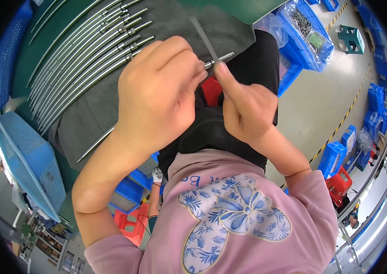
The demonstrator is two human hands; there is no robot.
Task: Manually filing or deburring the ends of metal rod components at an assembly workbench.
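My left hand (161,86) is closed round a thin metal rod (96,145), whose far end sticks out past my fingers toward the right. Close to that end, my right hand (248,107) pinches a narrow grey strip (204,37), its thumb lying along the rod. The strip rises from the thumb up and to the left, slightly blurred. Whether it wraps round the rod is hidden by my fingers. Several more metal rods (84,64), with stepped collars near their upper right ends, lie side by side on a dark grey cloth (175,27) to the left.
The cloth covers part of a green table (239,10). A light blue basket (31,160) stands at the left edge. Blue bins (305,34), one with small metal parts in plastic, are at upper right. Stools (131,223) and another person's gloved hand (157,176) are below left.
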